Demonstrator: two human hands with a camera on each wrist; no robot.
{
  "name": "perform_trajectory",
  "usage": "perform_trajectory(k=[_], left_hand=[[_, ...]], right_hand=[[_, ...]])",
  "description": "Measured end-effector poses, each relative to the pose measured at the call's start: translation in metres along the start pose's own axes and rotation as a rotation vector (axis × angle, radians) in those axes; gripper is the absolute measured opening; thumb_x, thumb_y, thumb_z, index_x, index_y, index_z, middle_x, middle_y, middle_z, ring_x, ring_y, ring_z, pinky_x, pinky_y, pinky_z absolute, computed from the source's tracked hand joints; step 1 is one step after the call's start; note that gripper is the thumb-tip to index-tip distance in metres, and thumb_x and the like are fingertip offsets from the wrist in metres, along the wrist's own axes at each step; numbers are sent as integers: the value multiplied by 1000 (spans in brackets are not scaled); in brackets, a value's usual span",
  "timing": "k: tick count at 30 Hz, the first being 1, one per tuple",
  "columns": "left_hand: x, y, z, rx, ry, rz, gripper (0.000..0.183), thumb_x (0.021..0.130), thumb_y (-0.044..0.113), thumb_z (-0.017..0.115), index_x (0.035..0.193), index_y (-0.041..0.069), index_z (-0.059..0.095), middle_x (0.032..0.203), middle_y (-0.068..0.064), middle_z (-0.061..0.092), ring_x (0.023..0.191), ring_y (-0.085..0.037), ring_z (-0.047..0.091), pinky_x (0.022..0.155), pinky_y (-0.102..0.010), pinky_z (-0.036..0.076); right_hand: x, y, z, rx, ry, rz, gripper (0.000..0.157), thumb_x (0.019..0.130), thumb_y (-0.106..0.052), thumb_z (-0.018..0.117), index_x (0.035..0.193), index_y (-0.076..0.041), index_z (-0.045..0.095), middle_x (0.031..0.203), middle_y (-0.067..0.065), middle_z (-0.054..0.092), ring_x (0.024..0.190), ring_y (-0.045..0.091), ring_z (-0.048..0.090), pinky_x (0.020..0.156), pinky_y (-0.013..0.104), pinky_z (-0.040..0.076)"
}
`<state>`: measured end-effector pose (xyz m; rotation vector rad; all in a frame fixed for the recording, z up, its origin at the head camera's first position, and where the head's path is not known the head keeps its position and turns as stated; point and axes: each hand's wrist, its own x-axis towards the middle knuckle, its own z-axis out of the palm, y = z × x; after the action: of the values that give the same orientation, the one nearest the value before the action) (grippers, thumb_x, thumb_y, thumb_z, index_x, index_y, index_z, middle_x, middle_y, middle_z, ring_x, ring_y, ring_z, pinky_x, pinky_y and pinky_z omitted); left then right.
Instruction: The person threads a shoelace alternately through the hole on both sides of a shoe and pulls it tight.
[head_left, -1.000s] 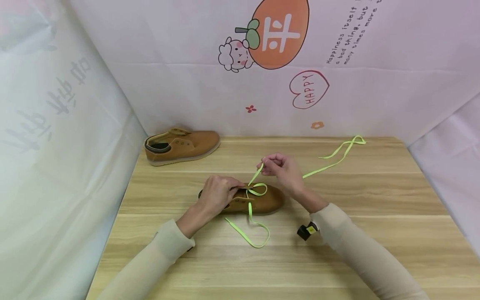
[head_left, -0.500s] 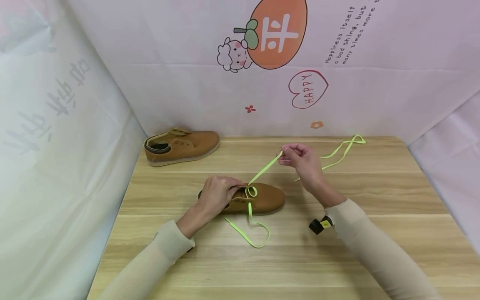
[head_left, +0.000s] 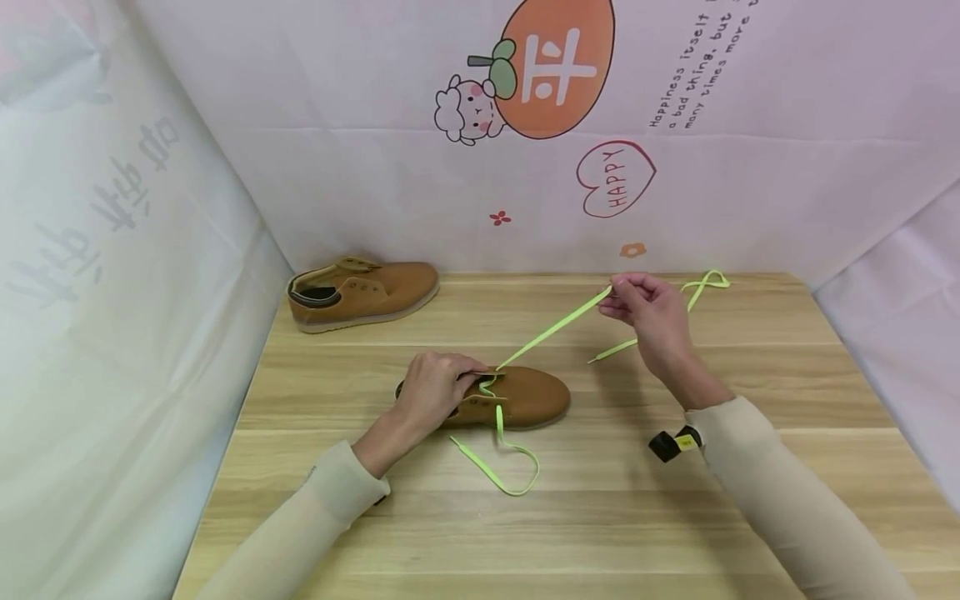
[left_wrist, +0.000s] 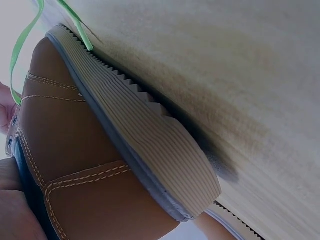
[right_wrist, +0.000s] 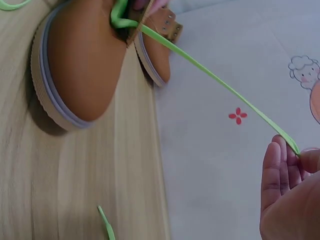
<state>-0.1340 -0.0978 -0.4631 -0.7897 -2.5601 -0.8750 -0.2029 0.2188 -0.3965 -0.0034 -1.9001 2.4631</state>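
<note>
Beyond the left hand (head_left: 433,387) gripping the shoe (head_left: 536,395), the right hand (head_left: 652,321) has drawn its pinched lace (head_left: 555,328) farther out. Its slack seems nearly gone.

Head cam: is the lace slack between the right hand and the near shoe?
No, the lace runs in a straight line from the near shoe up to the right hand pinching it.
</note>
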Motion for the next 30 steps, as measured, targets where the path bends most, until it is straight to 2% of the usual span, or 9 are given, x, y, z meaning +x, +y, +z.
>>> perform_trajectory(k=[6,17,30], left_hand=[[0,0,0,3,-1,-8,14,87,-1,84,96,10,86,95,-3,82,88,-19,80,76,-33,64],[0,0,0,1,5,-8,11,89,1,84,96,9,85,96,-4,82,89,-20,80,77,-33,64],[0,0,0,1,6,-13,11,88,1,84,97,9,85,96,-4,82,89,-20,80,77,-33,64]], right_hand=[[4,-6,-11,62,57,-2,16,101,-5,70,109,9,66,86,8,76,75,18,77,76,30,63],[11,-17,-37,95,134,17,4,99,-3,71,99,1,72,82,9,76,71,18,77,74,29,64],[13,-24,-55,71,185,24,7,100,-6,71,98,1,72,85,8,75,74,18,77,76,28,63]])
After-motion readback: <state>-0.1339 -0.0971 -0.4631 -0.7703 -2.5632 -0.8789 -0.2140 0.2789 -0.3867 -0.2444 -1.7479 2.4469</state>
